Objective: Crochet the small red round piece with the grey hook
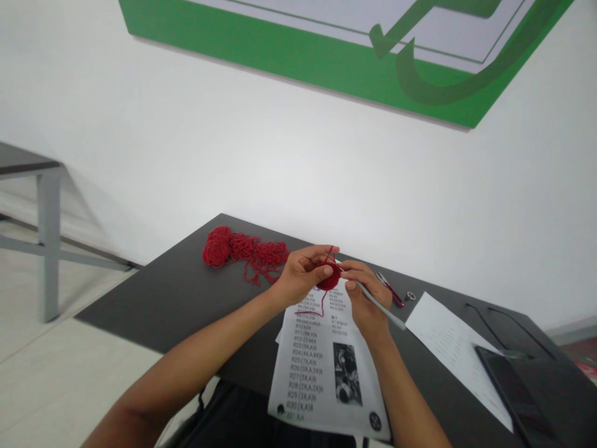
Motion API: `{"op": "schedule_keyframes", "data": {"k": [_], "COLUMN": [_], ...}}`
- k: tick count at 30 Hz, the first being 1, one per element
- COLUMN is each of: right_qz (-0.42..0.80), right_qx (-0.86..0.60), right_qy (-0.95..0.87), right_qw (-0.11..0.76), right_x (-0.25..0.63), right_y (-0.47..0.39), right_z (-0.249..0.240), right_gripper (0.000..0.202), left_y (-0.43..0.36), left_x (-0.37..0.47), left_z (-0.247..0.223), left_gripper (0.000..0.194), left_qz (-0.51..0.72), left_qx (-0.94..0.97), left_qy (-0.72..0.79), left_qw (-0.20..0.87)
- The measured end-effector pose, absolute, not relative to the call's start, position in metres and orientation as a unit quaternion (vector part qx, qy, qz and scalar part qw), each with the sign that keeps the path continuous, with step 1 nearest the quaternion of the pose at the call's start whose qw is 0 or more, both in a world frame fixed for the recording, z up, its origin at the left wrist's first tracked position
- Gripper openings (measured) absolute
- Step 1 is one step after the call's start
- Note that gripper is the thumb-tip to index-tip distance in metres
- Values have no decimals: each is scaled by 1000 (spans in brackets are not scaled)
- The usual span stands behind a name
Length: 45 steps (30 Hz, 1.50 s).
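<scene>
My left hand pinches a small round piece of red crochet, with red yarn running up over its index finger. In my right hand is a crochet hook with a grey handle, its tip at the edge of the red piece. A tail of red yarn hangs from the piece over a printed pattern sheet that lies under both hands and droops past the table's front edge. To the left rests a red yarn ball with a loose tangle of yarn reaching toward my left hand.
On the dark table, right of my hands, lie small red-handled scissors, a small ring, a second paper, glasses and a dark tablet. Behind is a white wall; another table stands far left.
</scene>
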State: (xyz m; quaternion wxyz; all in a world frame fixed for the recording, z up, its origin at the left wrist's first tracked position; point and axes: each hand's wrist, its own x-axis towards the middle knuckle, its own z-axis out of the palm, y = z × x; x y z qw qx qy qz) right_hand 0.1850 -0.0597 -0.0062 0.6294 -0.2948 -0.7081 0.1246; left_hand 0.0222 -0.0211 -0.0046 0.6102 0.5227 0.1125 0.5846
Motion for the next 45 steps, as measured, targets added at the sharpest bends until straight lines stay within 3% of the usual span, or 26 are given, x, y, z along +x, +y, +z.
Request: {"op": "schedule_keyframes", "data": {"k": [19,27,31,34,39,45], "right_qz": [255,377,487,542,443,286], "right_qx": [-305,-228,-199,-201,-262,-363], "right_qy": [-663,-598,-512,-461,-469,-514], "right_qw": [634,669,679,673,718,723], "right_x": [185,170,162,161,165,170], "right_y": [-69,-73,-70,-64,-54,-56], "right_z": [-15,-5,-1,-3,-16,-20], "right_gripper": [18,18,27,28,24,21], "left_y": [-21,-25,-26,-25,-26,-34], "left_x": [14,11,15,18,21,26], "left_z": [6,7,6,4,1,1], "left_gripper": [42,42,44,46,38,42], "left_qz": [531,494,492,530,596,576], "left_qx": [399,381,408,482,613,601], "left_qy": [75,61,53,95,228,244], "left_qw": [744,779,768,692,467,497]}}
